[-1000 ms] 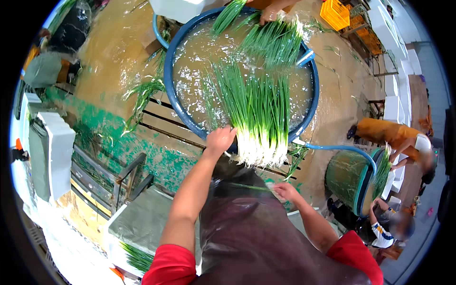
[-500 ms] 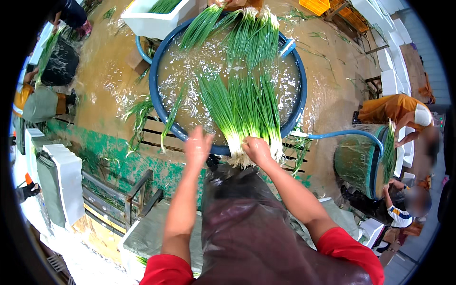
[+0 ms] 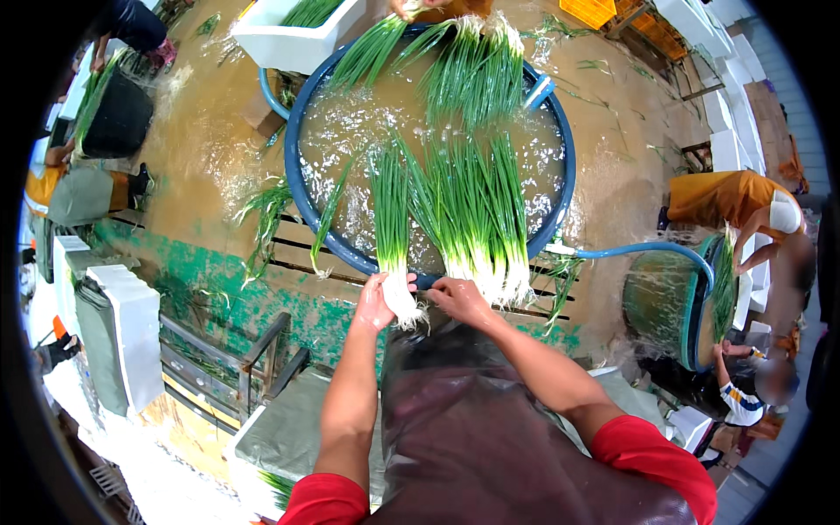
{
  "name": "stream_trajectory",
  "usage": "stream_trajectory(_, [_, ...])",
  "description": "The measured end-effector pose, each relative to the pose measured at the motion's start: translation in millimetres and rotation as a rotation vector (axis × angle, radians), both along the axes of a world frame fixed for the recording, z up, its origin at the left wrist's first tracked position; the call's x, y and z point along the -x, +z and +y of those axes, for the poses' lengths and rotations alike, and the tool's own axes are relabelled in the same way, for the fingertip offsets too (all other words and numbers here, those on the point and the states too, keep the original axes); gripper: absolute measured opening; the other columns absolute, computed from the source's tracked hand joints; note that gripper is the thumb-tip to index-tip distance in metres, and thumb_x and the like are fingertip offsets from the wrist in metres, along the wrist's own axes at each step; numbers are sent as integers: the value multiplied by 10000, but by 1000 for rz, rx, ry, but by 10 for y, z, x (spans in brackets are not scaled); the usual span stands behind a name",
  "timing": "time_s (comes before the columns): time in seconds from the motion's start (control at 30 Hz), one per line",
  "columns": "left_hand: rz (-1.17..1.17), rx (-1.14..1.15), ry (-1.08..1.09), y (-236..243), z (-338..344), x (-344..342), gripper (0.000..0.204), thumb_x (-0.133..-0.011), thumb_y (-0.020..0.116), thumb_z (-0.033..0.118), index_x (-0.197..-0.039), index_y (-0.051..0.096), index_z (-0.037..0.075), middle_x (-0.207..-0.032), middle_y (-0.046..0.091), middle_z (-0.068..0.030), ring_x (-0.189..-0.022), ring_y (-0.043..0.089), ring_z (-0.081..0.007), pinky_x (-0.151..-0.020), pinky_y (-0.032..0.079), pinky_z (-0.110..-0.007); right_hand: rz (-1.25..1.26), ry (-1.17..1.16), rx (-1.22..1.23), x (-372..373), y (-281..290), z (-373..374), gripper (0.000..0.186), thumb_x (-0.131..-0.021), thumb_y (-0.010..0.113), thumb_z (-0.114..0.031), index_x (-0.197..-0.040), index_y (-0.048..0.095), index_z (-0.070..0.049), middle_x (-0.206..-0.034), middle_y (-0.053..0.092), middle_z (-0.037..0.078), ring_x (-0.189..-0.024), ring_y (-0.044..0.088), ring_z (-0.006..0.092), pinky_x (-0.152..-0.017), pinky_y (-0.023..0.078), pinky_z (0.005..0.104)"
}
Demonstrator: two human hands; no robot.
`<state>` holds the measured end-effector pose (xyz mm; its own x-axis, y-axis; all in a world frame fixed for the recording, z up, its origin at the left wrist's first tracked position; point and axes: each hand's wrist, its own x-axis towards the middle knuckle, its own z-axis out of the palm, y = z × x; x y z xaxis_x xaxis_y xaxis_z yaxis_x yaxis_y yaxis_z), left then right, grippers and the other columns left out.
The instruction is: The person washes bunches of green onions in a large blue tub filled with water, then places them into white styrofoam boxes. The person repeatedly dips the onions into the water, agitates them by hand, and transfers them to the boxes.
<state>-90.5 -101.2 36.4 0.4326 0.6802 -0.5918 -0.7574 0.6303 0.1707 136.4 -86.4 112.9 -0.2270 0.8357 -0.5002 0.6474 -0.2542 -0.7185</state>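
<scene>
My left hand (image 3: 374, 303) is closed round the white root end of a small bunch of green onions (image 3: 390, 206), its fingertips showing on the bunch's right side. The green leaves lie out over the water in a round blue tub (image 3: 295, 188). Just right of those roots is my right hand (image 3: 462, 300), fingers curled and pinched; what they hold, if anything, is too small to make out. Beside it a bigger pile of green onions (image 3: 477, 210) rests on the tub's near rim, white ends toward me. A few loose stalks (image 3: 330, 214) hang over the rim at left.
Across the tub, another person's hand (image 3: 409, 9) is at more green onions (image 3: 472, 74). A white foam box (image 3: 293, 44) stands at the far left. A blue hose (image 3: 643, 251) runs right to another tub (image 3: 662, 297), where people work. A metal rail (image 3: 262, 341) stands left of me.
My left hand has come to the near rim and taken hold of a small bunch, now apart from the pile. My right hand has shifted slightly left and down, off the pile's white ends.
</scene>
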Motion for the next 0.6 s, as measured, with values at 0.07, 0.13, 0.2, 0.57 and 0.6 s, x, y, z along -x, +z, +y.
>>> stream_trajectory(0.07, [-96, -31, 24, 77, -17, -35, 528, -963, 464, 325, -1353, 515, -28, -1262, 645, -231, -1106, 651, -368, -933, 536, -520, 99, -34, 63, 178, 98, -27, 342, -882, 700, -371, -942, 688, -35, -748, 675, 187, -708, 681, 333, -639, 517, 426])
stream_trajectory(0.13, [-97, 48, 120, 312, 11, -215, 558, -972, 463, 349, -1381, 484, -30, -1263, 643, -231, -1114, 646, -379, -948, 528, -525, 32, 140, -95, 252, -15, -119, 365, -888, 684, -392, -866, 646, -30, -779, 682, 182, -706, 664, 362, -655, 521, 451])
stream_trajectory(0.2, [-187, 68, 167, 582, 16, -323, 577, -967, 526, 328, -1412, 442, -30, -1285, 624, -226, -1183, 610, -394, -966, 519, -528, -7, 214, -224, 278, -50, -197, 340, -899, 673, -369, -866, 640, -32, -793, 686, 180, -707, 663, 365, -658, 524, 452])
stream_trajectory(0.57, [-210, -108, 209, 267, -391, -232, 598, -829, 658, 221, -1343, 504, -43, -978, 622, -130, -921, 611, -281, -925, 562, -508, 360, -158, -186, 276, 19, 389, 225, -919, 670, -232, -933, 688, -9, -726, 677, 153, -663, 666, 193, -642, 523, 337])
stream_trajectory(0.6, [-228, -106, 218, 278, -397, -250, 585, -827, 647, 230, -1326, 514, -45, -950, 614, -130, -890, 601, -279, -890, 569, -490, 411, -190, -123, 361, -46, 447, 256, -907, 684, -262, -906, 693, -6, -724, 681, 163, -673, 681, 219, -657, 532, 352])
